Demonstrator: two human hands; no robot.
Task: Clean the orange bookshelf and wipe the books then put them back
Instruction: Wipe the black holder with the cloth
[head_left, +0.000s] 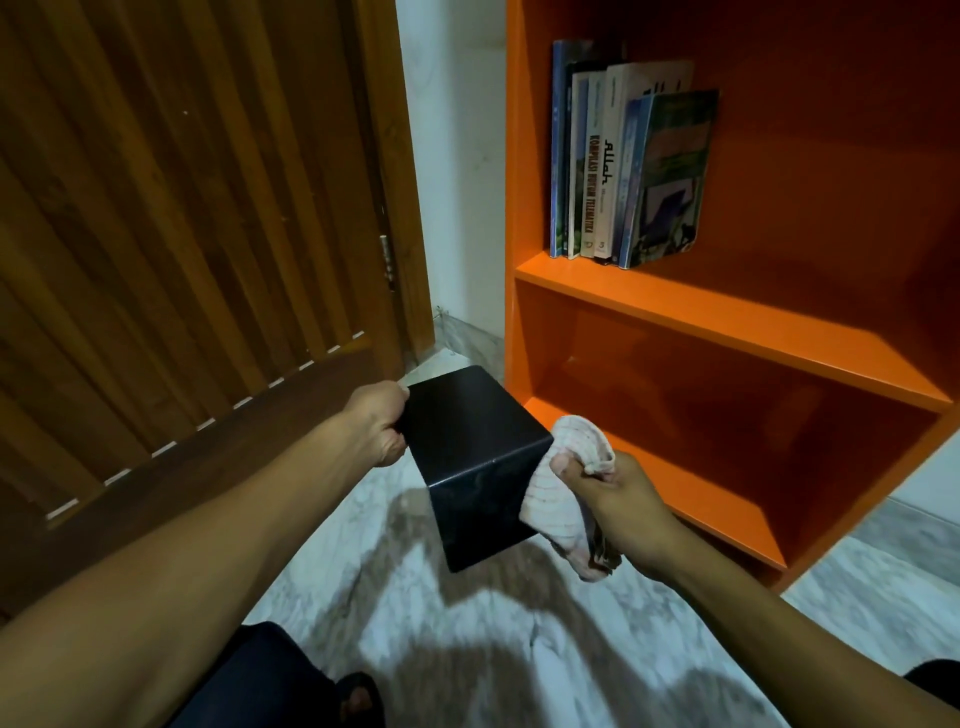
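Two hands are busy mid-frame: left hand (378, 423) grips a black bookend (475, 462); right hand (615, 506) squeezes a cloth (563, 486) against it.

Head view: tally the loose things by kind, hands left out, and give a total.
Books standing on the shelf: 7 spines, as far as I can tell
Black folded metal piece, gripped by the left hand: 1
Cloth, gripped by the right hand: 1
Total: 9
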